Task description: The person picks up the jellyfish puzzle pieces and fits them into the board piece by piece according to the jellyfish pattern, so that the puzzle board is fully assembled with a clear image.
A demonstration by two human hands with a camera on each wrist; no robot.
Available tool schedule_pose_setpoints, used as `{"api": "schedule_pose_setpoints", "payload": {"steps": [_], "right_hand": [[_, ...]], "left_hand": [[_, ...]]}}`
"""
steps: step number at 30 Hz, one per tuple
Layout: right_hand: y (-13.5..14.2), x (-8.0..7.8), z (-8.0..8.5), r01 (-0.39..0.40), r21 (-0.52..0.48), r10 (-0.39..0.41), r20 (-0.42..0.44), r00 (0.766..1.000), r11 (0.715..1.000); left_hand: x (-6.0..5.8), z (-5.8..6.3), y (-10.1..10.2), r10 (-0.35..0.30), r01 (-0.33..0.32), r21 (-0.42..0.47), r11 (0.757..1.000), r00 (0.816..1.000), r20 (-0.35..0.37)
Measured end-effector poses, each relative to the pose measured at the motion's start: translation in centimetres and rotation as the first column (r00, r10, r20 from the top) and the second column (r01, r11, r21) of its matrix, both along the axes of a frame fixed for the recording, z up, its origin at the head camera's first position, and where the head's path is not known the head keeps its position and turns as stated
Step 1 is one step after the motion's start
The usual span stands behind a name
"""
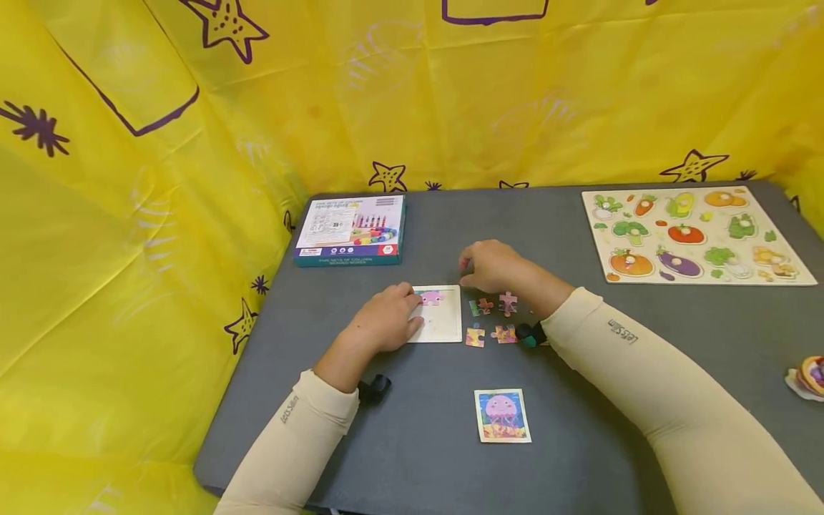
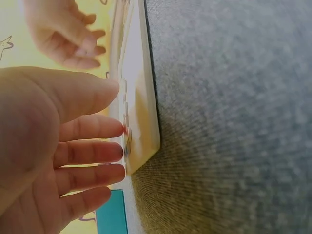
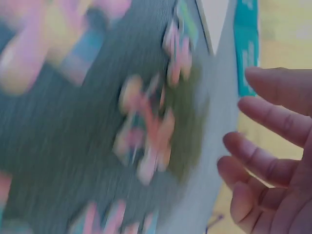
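Note:
My left hand (image 1: pixel 384 320) lies over the left side of a white puzzle board (image 1: pixel 447 325), its fingertips at the joined jigsaw pieces (image 1: pixel 433 297) along the upper edge. Those pieces show part of a pink jellyfish; the fingers cover some of them. My right hand (image 1: pixel 494 267) hovers just past the board's upper right corner, above several loose jigsaw pieces (image 1: pixel 508 303). Its fingers are loosely bent in the right wrist view, with nothing between them. Other loose pieces, one of them yellow (image 1: pixel 475 337), lie closer to me. The right forearm hides part of this group.
A jellyfish picture card (image 1: pixel 503 416) lies nearer me. Behind the left hand is a bead toy box (image 1: pixel 350 229). A vegetable puzzle board (image 1: pixel 698 232) occupies the back right, and a small round fruit-like object (image 1: pixel 812 375) sits at the right edge. Yellow cloth (image 1: pixel 386 100) hangs behind the table.

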State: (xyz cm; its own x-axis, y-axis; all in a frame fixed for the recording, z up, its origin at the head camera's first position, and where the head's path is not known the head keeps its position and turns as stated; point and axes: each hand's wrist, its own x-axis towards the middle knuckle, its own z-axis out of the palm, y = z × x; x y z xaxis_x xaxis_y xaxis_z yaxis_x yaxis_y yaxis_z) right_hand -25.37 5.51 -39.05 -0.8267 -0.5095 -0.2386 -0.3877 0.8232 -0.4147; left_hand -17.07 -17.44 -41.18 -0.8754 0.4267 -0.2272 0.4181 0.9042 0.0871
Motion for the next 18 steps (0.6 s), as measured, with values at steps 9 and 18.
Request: {"api": "schedule_pose_setpoints", "payload": {"steps": [9, 18], "right_hand": [[6.4, 0.3, -0.1, 0.042, 0.087, -0.040, -0.025, 0.999, 0.995], [10.0, 1.4, -1.4, 0.143, 0.120, -0.139, -0.041, 0.989, 0.982]], "left_hand": [[0.2, 0.2, 0.4, -0.034, 0.034, -0.005, 0.999, 0.999, -0.013], [0.7, -0.2, 1.4, -0.125, 0.126, -0.016, 0.992, 0.992, 0.020]]}}
